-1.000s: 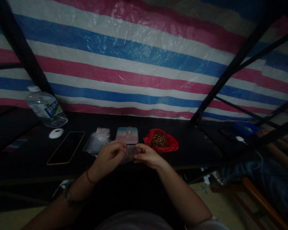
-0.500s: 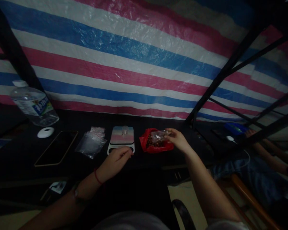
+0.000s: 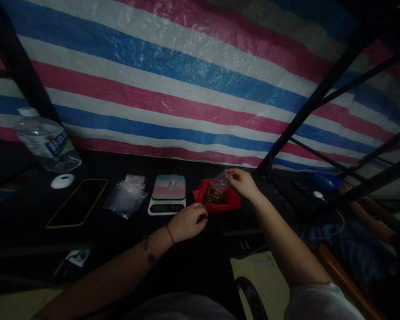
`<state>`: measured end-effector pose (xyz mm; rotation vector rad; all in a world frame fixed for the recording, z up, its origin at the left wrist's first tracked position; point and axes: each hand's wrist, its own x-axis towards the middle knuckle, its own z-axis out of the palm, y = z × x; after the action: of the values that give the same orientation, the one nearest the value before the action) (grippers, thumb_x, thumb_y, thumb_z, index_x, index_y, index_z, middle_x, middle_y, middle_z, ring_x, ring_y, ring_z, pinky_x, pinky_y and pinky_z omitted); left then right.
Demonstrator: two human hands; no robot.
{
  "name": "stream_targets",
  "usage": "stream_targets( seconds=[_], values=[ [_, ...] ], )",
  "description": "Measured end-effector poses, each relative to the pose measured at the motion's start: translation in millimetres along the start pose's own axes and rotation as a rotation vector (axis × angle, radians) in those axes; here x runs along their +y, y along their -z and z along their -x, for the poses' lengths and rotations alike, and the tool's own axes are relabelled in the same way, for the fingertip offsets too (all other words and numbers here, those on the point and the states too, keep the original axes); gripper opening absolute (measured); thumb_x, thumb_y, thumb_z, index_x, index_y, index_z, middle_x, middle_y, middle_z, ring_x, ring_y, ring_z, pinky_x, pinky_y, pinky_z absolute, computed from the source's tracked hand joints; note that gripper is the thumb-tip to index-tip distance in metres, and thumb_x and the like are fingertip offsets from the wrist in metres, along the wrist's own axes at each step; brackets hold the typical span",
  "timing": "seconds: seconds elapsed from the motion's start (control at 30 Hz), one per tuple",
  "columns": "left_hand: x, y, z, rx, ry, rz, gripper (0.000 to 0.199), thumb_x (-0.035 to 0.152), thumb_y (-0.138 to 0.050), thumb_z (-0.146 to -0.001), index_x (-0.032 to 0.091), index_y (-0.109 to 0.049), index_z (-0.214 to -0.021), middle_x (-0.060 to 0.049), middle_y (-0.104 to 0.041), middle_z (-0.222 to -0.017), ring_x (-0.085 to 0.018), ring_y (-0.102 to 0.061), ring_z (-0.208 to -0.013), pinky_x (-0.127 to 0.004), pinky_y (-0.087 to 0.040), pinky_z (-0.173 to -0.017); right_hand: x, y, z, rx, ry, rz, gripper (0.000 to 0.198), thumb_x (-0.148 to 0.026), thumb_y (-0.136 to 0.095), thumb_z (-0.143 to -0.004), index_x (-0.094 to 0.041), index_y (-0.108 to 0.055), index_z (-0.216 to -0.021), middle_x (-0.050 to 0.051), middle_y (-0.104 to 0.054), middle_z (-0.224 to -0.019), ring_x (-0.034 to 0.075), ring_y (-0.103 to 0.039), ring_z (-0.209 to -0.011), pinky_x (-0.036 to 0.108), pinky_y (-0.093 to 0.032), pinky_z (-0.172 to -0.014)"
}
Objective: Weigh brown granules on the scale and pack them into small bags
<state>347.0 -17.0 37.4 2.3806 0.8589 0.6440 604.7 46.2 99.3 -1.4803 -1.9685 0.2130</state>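
Note:
A small clear plastic bag (image 3: 221, 181) is pinched by its edge in my right hand (image 3: 243, 183). It is tilted over a red plastic bag (image 3: 231, 202), which lies spread open around a heap of small brown pieces (image 3: 213, 195), too dark to name. My left hand (image 3: 188, 221) is closed, fingers curled, at the near left edge of the red bag; what it holds, if anything, is hidden. Just left of the red bag sits a kitchen scale (image 3: 168, 208) with a small clear cylindrical object (image 3: 173, 179) on its plate.
Several clear zip bags (image 3: 125, 200) lie left of the scale. Beyond them are a phone (image 3: 78, 203), a white rounded case (image 3: 62, 181) and a large clear bottle (image 3: 50, 142). Dark metal bars (image 3: 300, 120) cross at right. Another person's hand (image 3: 346, 188) is at far right.
My left hand has moved right, from the scale's front to the red bag, uncovering the scale's display. My right hand has lifted slightly, with the clear bag now hanging at a steeper tilt.

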Motion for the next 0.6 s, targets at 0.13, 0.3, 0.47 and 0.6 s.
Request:
stream_targets(
  seconds=[0.13,0.3,0.47,0.6],
  values=[
    [-0.8,-19.2,-5.8,-0.106,-0.073,-0.013,0.021,0.022,-0.053,-0.082,0.018,-0.066,-0.098,-0.007,-0.061,-0.112,-0.018,-0.060,-0.101,-0.029,-0.047,-0.092,-0.5,-0.6,1.4,0.005,0.027,0.054,0.025,-0.026,-0.057,-0.082,-0.019,-0.069,-0.103,0.009,-0.071,-0.104,0.022,-0.067,-0.091,0.035,-0.053,-0.082],
    [0.2,-32.5,-13.0,-0.149,-0.083,-0.075,0.027,0.023,-0.055,-0.081,0.018,-0.065,-0.105,-0.008,-0.062,-0.113,-0.022,-0.060,-0.105,-0.034,-0.046,-0.097,-3.1,1.8,3.5,-0.024,0.110,0.085,0.027,-0.017,-0.057,-0.078,-0.020,-0.069,-0.102,0.007,-0.071,-0.103,0.021,-0.066,-0.093,0.034,-0.051,-0.085],
    [5.5,-33.8,-15.7,-0.011,-0.050,-0.079,0.036,0.019,-0.051,-0.083,0.020,-0.058,-0.118,-0.008,-0.043,-0.142,-0.021,-0.053,-0.120,-0.031,-0.043,-0.103,2.2,1.1,10.3,0.024,0.040,-0.017,0.029,-0.020,-0.058,-0.078,-0.020,-0.068,-0.105,0.006,-0.071,-0.098,0.019,-0.066,-0.085,0.033,-0.052,-0.081],
    [0.6,-25.9,-23.0,0.009,0.124,-0.207,0.048,0.017,-0.052,-0.082,0.019,-0.047,-0.130,-0.013,-0.048,-0.137,-0.023,-0.058,-0.112,-0.034,-0.049,-0.093,15.2,4.0,20.6,0.126,-0.115,-0.213,0.031,-0.026,-0.064,-0.074,-0.019,-0.067,-0.104,0.002,-0.068,-0.082,0.017,-0.063,-0.072,0.032,-0.053,-0.074]
  ],
)
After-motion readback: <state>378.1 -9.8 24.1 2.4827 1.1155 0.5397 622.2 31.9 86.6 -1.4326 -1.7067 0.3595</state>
